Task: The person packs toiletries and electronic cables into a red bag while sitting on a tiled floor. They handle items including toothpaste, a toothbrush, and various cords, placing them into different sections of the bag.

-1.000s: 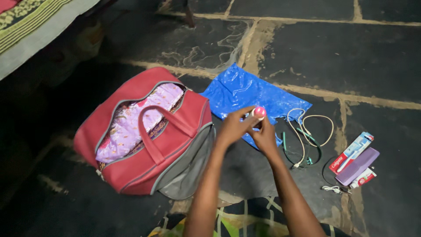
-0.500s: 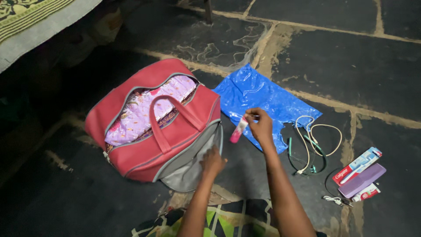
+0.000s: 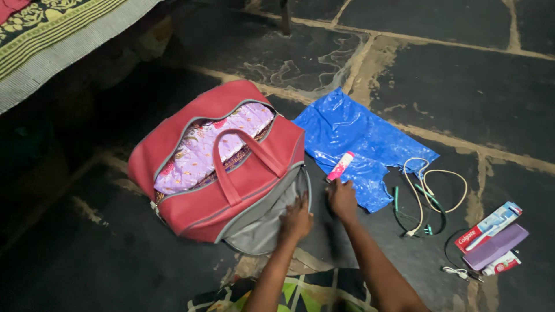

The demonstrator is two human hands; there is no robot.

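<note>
Lying at the right edge of the floor (image 3: 462,75), we note three packages together: a red-and-white toothbrush carton (image 3: 487,226), a flat purple case (image 3: 495,247) just below it, and a small red-and-white tube (image 3: 502,263) touching the case's lower side. Left of these sit coiled cream and green cables (image 3: 428,193) and a white cable (image 3: 457,271). A crumpled blue plastic bag (image 3: 358,136) lies flat beside the red duffel bag (image 3: 214,167), whose top zip is open on lilac printed cloth (image 3: 202,153).

Our right hand (image 3: 342,200) holds the pink-and-white tube (image 3: 340,166) by its lower end; grip narrow, closed round the tube, which tilts up and away over the edge of the blue bag. Our left hand (image 3: 298,218) rests fingers spread on the grey side pocket (image 3: 260,228) of the duffel; open, holding nothing that we can see.

Against half a second ago: the right hand sits lower and nearer the pocket, and the tube now points upward from the hand instead of hanging below it. One second ago both hands held the tube together.
</note>
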